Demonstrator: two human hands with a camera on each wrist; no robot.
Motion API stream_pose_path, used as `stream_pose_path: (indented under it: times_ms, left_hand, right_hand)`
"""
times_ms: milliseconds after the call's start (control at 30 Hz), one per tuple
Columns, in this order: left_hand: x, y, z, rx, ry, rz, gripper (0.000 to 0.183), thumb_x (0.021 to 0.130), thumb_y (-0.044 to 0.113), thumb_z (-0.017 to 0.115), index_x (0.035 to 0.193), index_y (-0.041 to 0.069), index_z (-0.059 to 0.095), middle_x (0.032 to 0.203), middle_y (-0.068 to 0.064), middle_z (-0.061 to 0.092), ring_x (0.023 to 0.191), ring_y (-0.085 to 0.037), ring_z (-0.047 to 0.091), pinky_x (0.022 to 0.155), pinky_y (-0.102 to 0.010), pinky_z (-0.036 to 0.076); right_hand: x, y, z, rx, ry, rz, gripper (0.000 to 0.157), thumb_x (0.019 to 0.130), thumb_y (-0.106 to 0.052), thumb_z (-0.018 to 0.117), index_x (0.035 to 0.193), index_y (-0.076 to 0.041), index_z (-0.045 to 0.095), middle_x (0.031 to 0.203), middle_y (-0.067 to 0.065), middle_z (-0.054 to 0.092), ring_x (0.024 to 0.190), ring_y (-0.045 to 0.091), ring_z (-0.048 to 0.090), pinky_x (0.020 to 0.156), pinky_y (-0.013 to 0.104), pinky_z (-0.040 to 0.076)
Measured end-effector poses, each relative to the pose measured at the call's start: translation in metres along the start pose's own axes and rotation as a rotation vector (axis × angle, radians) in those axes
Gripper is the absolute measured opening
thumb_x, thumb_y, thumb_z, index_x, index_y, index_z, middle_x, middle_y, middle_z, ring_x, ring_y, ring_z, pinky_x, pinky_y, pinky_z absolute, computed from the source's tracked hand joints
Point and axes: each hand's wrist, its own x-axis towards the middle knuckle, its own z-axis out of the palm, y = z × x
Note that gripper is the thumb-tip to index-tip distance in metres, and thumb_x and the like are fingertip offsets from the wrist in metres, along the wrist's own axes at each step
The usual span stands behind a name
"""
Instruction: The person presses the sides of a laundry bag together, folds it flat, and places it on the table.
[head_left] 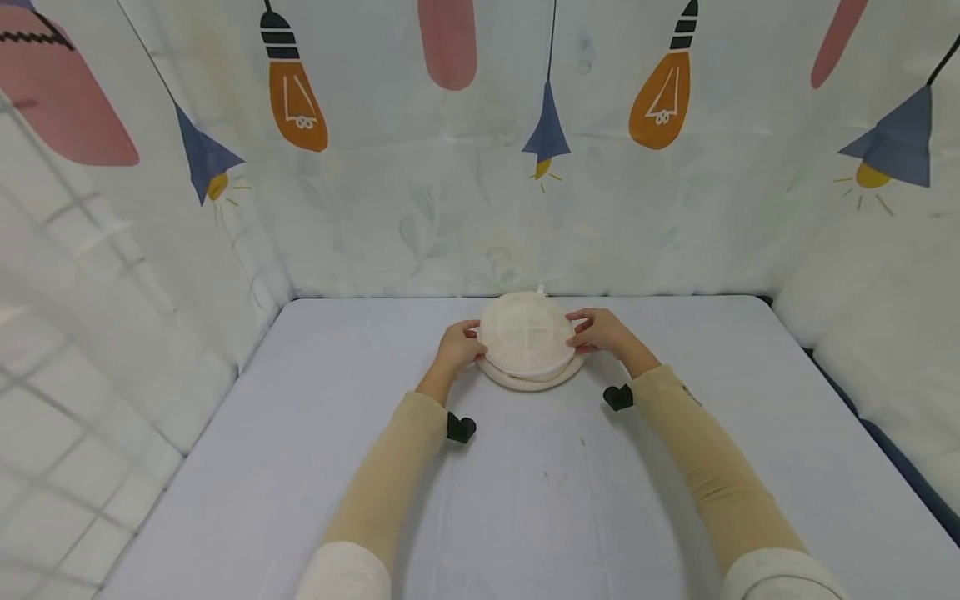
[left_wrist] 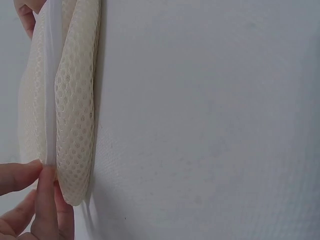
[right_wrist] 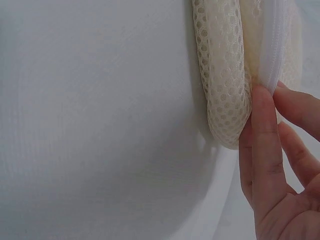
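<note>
A round cream mesh pouch (head_left: 527,337) lies on the pale table (head_left: 525,500) near the back wall, its upper half lifted off a padded lower ring (head_left: 532,381). My left hand (head_left: 471,340) pinches its left edge and my right hand (head_left: 581,333) pinches its right edge. In the left wrist view my fingertips (left_wrist: 42,185) pinch the white band (left_wrist: 50,100) beside the honeycomb mesh rim (left_wrist: 75,110). In the right wrist view my thumb (right_wrist: 265,140) presses at the seam between the mesh rim (right_wrist: 222,75) and the white band (right_wrist: 277,45), with the other fingers behind.
Cloth walls printed with lamps and bulbs (head_left: 480,167) close the table on the back and both sides. A wire grid (head_left: 67,333) shows behind the left cloth. Black wrist mounts (head_left: 461,428) (head_left: 618,397) sit under both beige sleeves.
</note>
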Motion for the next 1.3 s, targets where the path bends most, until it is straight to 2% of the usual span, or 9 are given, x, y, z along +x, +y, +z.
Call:
stream_pose_path:
  times_ms: [233,667,967,1300]
  left_hand:
    - [-0.0008,0.0023,0.0008,0.028,0.007,-0.002,0.061,0.09,-0.017,0.062,0.148,-0.001,0.051,0.13,-0.022,0.051,0.092,-0.021,0.056,0.086,-0.032,0.057]
    - [0.0009,0.0007,-0.0015,0.032,-0.014,-0.014,0.062,0.09,-0.017,0.062,0.149,-0.001,0.05,0.132,-0.023,0.051,0.086,-0.018,0.055,0.079,-0.027,0.056]
    - [0.0018,0.0013,0.0007,0.034,0.007,-0.013,0.063,0.089,-0.018,0.062,0.149,-0.001,0.051,0.13,-0.023,0.052,0.088,-0.02,0.055,0.083,-0.031,0.058]
    - [-0.0009,0.0048,-0.002,0.088,0.011,0.002,0.064,0.088,-0.015,0.065,0.149,0.0,0.051,0.133,-0.023,0.053,0.088,-0.02,0.057,0.081,-0.029,0.057]
  right_hand:
    - [-0.0008,-0.0012,0.0007,-0.002,-0.007,-0.005,0.062,0.092,0.007,0.071,0.149,0.007,0.045,0.109,0.015,0.05,0.08,0.014,0.06,0.075,0.026,0.059]
    - [0.0004,-0.0027,0.0025,-0.016,-0.009,0.011,0.062,0.091,0.009,0.071,0.148,0.007,0.046,0.106,0.014,0.049,0.074,0.013,0.06,0.071,0.024,0.059]
    - [-0.0011,-0.0056,0.0024,-0.092,-0.002,-0.012,0.061,0.092,0.007,0.071,0.148,0.008,0.046,0.106,0.016,0.051,0.076,0.015,0.062,0.073,0.024,0.059]
    - [-0.0047,-0.0094,0.002,-0.219,-0.012,-0.037,0.062,0.096,0.0,0.069,0.151,0.006,0.043,0.117,0.022,0.053,0.085,0.019,0.064,0.079,0.027,0.059]
